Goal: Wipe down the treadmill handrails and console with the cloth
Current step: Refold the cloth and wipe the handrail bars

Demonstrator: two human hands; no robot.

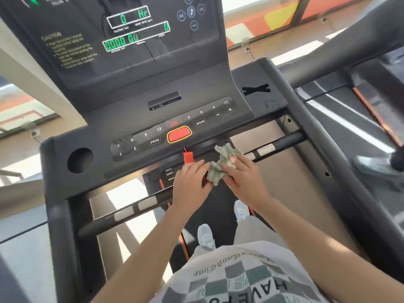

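Observation:
A crumpled grey-green cloth is bunched between my two hands, just below the console's front edge. My right hand grips the cloth from the right, thumb pressed into it. My left hand touches the cloth's left side with its fingers fairly straight. Both hands hover over the black front handrail bar, which carries silver pulse pads. The black console rises ahead with a button panel, a red stop button and green lit displays.
A red safety-key tag hangs under the stop button. A round cup hole sits at the console's left. The right side rail runs back past me. My feet in pale shoes stand on the belt. Another treadmill stands to the right.

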